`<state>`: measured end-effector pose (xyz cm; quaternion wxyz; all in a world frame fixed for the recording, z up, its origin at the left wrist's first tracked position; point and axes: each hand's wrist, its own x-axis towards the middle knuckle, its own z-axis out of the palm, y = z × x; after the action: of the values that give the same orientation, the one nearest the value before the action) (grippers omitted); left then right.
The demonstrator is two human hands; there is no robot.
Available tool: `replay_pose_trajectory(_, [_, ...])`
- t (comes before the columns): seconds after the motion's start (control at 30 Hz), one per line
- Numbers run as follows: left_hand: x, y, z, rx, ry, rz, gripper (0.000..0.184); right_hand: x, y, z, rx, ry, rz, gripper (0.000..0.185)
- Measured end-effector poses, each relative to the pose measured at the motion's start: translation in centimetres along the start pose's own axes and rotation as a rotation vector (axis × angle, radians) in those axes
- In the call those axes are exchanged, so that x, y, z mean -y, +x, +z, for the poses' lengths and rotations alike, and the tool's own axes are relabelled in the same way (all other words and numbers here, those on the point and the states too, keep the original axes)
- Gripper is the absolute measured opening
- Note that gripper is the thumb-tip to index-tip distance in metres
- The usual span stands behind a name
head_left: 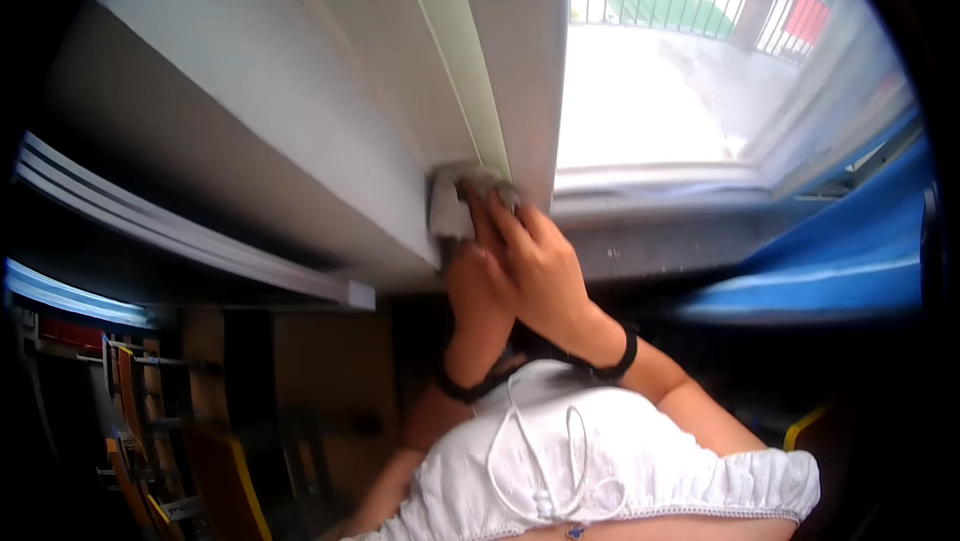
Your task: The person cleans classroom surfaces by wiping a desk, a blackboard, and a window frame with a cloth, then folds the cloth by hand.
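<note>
A greyish-white cloth point(450, 211) lies bunched against the pale sill and frame point(535, 91) beside the window. My right hand point(540, 266) presses on the cloth with its fingers, which bend over its right part. Close against it on the left is my left hand point(480, 291), its fingers reaching up to the same cloth and partly hidden under my right hand. The two hands touch each other. Both wrists wear a dark band.
A window point(650, 91) at the upper right shows a railing outside. Blue fabric point(830, 251) hangs at the right. A white ledge end point(360, 294) juts out at the left. Yellow-edged chairs or desks point(225, 471) stand at the lower left.
</note>
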<state>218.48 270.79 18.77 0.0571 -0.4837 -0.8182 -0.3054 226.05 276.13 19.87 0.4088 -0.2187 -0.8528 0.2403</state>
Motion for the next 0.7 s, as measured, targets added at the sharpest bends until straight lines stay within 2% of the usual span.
replay_pose_trajectory(0.07, [-0.4, -0.1, -0.9, 0.048, 0.037, -0.048, 0.065, 0.2, 0.1, -0.2, -0.043, 0.017, -0.046, 0.055])
replay_pose_trajectory(0.17, [-0.1, -0.1, -1.4, -0.173, -0.013, 0.082, 0.064, 1.4, 1.1, -1.8, -0.053, 0.029, -0.103, 0.056])
replay_pose_trajectory(0.27, [-1.4, 0.0, -3.7, -0.056, -0.018, -0.011, 0.059, 2.4, 2.1, -2.2, -0.062, 0.002, -0.119, 0.057])
replay_pose_trajectory(0.37, [0.0, 0.3, -2.5, -0.072, 0.136, 0.077, 0.057, 1.7, 2.5, -0.6, -0.053, -0.041, -0.072, 0.054])
replay_pose_trajectory(0.47, [0.1, 0.3, -2.4, 0.029, 0.213, 0.021, 0.042, 1.1, 2.3, 0.2, -0.019, -0.047, -0.017, 0.05])
replay_pose_trajectory(0.57, [1.0, -0.1, -1.8, 0.084, 0.287, 0.055, 0.024, 0.9, 1.8, 0.6, 0.045, -0.086, 0.006, 0.048])
replay_pose_trajectory(0.7, [0.7, -0.1, -1.9, 0.154, 0.251, -0.001, 0.023, 0.4, 1.7, 0.9, 0.069, -0.122, -0.01, 0.049])
